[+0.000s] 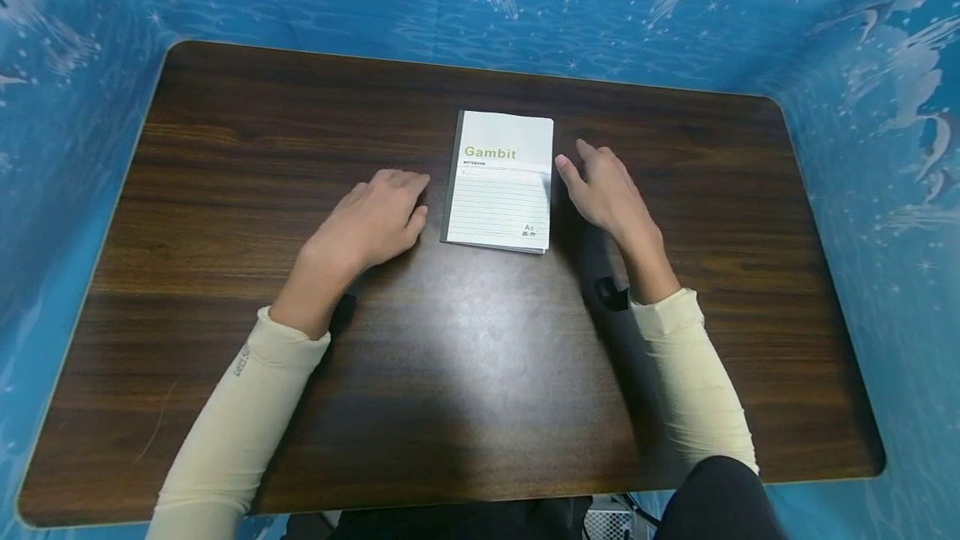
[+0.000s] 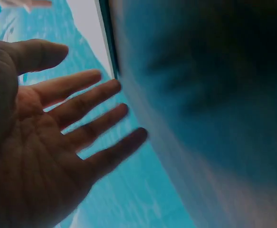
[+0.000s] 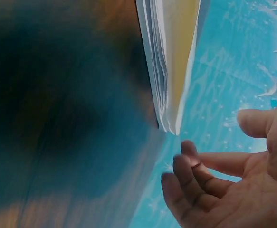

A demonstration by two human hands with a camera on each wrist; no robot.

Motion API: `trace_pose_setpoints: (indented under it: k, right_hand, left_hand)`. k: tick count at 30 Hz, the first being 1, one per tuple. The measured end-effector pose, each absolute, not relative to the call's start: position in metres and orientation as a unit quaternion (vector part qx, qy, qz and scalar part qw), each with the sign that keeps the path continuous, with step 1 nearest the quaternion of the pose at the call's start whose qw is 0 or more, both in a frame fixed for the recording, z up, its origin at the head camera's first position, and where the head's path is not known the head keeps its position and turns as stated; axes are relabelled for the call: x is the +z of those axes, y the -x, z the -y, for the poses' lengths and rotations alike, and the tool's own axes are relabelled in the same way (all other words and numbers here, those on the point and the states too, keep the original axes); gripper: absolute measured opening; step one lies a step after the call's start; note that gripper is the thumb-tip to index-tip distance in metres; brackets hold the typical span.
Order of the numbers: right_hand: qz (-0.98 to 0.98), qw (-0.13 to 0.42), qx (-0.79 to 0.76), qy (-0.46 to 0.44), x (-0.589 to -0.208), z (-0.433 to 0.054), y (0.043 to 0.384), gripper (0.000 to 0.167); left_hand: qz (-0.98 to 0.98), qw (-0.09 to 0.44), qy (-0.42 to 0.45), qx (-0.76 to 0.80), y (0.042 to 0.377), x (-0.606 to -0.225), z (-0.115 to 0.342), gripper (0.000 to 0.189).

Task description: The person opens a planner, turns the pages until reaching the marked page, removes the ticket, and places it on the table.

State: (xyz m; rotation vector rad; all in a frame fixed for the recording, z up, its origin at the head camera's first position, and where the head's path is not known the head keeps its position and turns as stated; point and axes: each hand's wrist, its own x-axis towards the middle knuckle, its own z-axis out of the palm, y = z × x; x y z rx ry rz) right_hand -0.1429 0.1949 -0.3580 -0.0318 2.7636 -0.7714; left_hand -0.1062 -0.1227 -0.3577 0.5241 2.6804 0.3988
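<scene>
A white notebook (image 1: 501, 198) with a dark spine, the green word "Gambit" and ruled lines on its cover lies flat on the table, a little right of the middle. To the left of its spine is my left hand (image 1: 375, 215), apart from it; the left wrist view shows the fingers spread and the palm (image 2: 38, 156) bare. My right hand (image 1: 606, 188) is beside the notebook's right edge, thumb tip close to it. In the right wrist view the notebook's page edges (image 3: 159, 66) fan slightly, and the fingers (image 3: 190, 185) are loosely bent around nothing.
The dark wood-grain table (image 1: 225, 132) has rounded corners. Blue sea-patterned cloth (image 1: 337, 7) surrounds its back and sides. Below the front edge, a white perforated object (image 1: 609, 523) and cables show beside the person's dark-clothed leg (image 1: 720, 507).
</scene>
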Motion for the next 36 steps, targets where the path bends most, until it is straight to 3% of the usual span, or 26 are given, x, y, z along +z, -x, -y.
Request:
trace_pose_setpoints:
  k: [5,10,17,23,36]
  right_hand:
    - [-0.944,0.202,-0.26,0.011,-0.362,-0.188,0.159,0.068]
    - [-0.942,0.212,-0.261,0.022,-0.364,-0.182,0.163,0.053]
    - [-0.955,0.144,-0.259,0.007,-0.356,-0.174,0.16,0.051]
    - [-0.949,0.061,-0.308,0.005,-0.34,-0.165,0.161,0.033]
    - [-0.905,0.033,-0.419,0.065,-0.32,-0.133,0.17,0.025]
  left_hand:
    - [-0.948,0.203,-0.211,0.126,0.099,-0.37,0.109,0.052]
    - [-0.95,0.183,-0.225,0.118,0.095,-0.373,0.104,0.048]
    - [-0.949,0.172,-0.237,0.119,0.092,-0.376,0.106,0.047]
    - [-0.948,0.176,-0.234,0.123,0.092,-0.376,0.109,0.049]
    - [-0.939,0.201,-0.198,0.198,0.091,-0.37,0.134,0.043]
